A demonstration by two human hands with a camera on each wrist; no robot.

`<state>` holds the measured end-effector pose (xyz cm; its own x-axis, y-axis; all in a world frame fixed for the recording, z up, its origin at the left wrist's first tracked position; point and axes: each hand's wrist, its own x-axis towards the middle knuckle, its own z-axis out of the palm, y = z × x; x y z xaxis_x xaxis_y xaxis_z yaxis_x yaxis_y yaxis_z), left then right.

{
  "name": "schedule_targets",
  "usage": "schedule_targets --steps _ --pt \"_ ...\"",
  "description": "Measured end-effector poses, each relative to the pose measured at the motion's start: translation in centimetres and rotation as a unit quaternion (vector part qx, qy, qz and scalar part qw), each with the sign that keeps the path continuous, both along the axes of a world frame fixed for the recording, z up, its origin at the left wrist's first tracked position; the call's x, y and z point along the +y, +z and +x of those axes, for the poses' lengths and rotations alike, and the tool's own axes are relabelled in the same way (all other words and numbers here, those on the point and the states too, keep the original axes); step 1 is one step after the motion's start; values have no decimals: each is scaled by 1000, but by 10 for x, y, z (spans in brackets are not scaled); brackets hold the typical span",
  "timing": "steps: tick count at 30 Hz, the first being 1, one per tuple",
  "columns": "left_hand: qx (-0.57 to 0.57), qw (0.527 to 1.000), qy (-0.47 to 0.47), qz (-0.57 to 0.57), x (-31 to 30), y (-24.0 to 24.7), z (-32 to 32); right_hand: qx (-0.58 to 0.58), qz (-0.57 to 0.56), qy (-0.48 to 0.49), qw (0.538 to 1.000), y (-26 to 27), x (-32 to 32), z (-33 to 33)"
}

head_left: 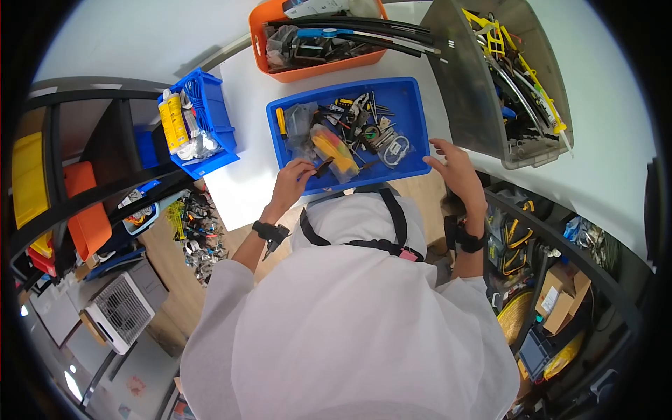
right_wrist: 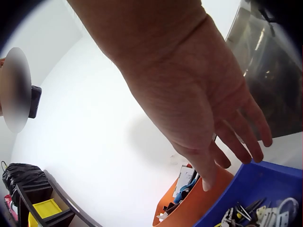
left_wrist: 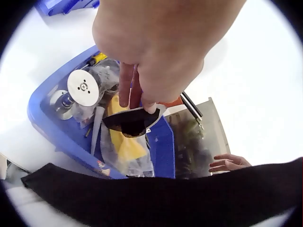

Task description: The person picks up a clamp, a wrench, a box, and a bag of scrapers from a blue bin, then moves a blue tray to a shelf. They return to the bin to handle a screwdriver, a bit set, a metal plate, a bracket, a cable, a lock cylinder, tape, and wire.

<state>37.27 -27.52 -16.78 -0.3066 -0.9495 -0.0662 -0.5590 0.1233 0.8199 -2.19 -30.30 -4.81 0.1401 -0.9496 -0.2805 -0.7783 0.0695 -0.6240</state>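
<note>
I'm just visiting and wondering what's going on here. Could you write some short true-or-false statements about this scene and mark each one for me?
1. The left grip holds a dark piece over the blue tray. True.
2. The right grip holds something too. False: it is open and empty, by the tray's right edge.
3. From the person's side, the orange bin stands beyond the tray. True.
4. The grey bin stands left of the tray. False: it stands to the right.
5. The yellow bottles are in the tray. False: they are in the small blue box on the left.
6. Each wrist wears a black strap. True.
</note>
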Motion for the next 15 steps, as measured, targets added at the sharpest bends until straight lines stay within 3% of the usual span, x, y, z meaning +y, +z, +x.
schedule_targets --steps 5,7,8,10,15 --pt "64 993 52 80 -4 -9 0 -5 -4 22 1000 -1 -5 9" --pt "-43 991 -82 -94 -6 -12 1 0 -3 26 1000 -2 -7 12" --pt "-42 991 -81 -94 -5 -13 2 3 -3 29 1000 -3 -7 14" --pt "-184 963 -161 -108 -1 -13 1 9 -5 31 999 -3 -7 16" --pt "-237 920 -252 -186 10 -19 0 8 9 34 999 -7 -5 17"
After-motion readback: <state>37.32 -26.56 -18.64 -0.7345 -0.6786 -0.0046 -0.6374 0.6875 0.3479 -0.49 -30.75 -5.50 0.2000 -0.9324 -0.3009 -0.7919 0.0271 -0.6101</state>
